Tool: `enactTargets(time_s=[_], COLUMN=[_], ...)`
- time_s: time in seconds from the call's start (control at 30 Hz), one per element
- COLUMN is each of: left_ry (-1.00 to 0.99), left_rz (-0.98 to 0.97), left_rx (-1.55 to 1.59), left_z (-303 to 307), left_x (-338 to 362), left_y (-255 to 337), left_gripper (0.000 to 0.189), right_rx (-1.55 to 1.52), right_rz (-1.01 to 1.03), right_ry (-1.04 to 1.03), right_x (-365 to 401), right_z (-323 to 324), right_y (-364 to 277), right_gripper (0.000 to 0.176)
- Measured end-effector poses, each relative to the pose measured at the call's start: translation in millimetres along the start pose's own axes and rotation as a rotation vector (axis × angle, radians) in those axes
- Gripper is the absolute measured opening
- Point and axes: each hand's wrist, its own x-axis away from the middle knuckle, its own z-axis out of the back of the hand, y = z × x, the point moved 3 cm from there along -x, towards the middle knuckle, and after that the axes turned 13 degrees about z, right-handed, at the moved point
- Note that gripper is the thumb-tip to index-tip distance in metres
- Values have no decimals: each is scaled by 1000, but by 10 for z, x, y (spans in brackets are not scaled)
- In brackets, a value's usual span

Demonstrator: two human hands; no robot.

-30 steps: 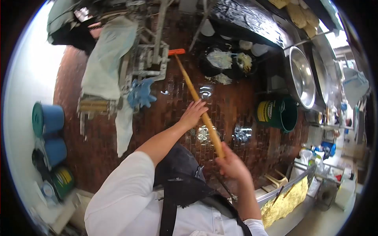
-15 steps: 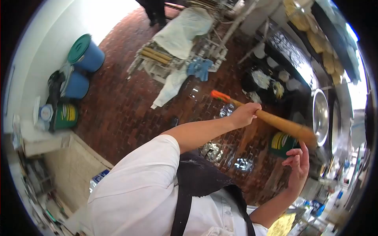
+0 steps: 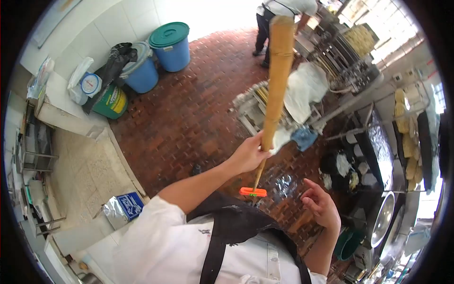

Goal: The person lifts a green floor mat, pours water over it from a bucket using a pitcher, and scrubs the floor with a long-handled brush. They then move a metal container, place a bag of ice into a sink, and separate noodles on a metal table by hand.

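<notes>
My left hand is wrapped round the wooden handle of a floor brush. The handle stands almost upright, its thick top end near the camera. Far below, the brush's orange head is at the brick floor, beside a wet, shiny patch. My right hand hangs apart from the handle with nothing in it. Its fingers are half stretched and spread, the index finger pointing outward.
Blue lidded bins and a green bucket line the left wall. Ahead, a person bends at a machine. A cloth-covered frame, a black bin bag and a metal bowl are towards the right.
The handle has swung from slanting rightward to nearly upright, and the brush head has come closer to me. My right hand has moved left. The view has turned, bringing another person into sight.
</notes>
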Motion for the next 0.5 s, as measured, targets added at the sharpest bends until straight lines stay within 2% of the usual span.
enactTargets(time_s=[0.07, 0.13, 0.2, 0.23, 0.33, 0.4, 0.5], left_ry=[49, 109, 229, 267, 324, 351, 434], left_rz=[48, 94, 82, 62, -30, -44, -78], left_rx=[18, 42, 8, 27, -32, -70, -93], left_z=[569, 1078, 1526, 1717, 2279, 2625, 3108], left_x=[163, 249, 323, 331, 286, 192, 0], left_y=[-24, -25, 16, 50, 178, 243, 385], left_gripper=[26, 26, 38, 37, 36, 36, 36], right_rx=[40, 260, 336, 406, 380, 391, 510], right_rz=[71, 133, 159, 177, 161, 183, 244], right_ry=[-66, -190, -262, -313, -301, -294, -411], right_x=[-492, -933, -1289, -1449, -1821, -2034, -2396], right_z=[-262, -559, -731, -838, -1118, -1252, -1403], right_y=[-184, -476, -664, -769, -1259, -1346, -1403], right_gripper=[55, 51, 52, 52, 50, 50, 51])
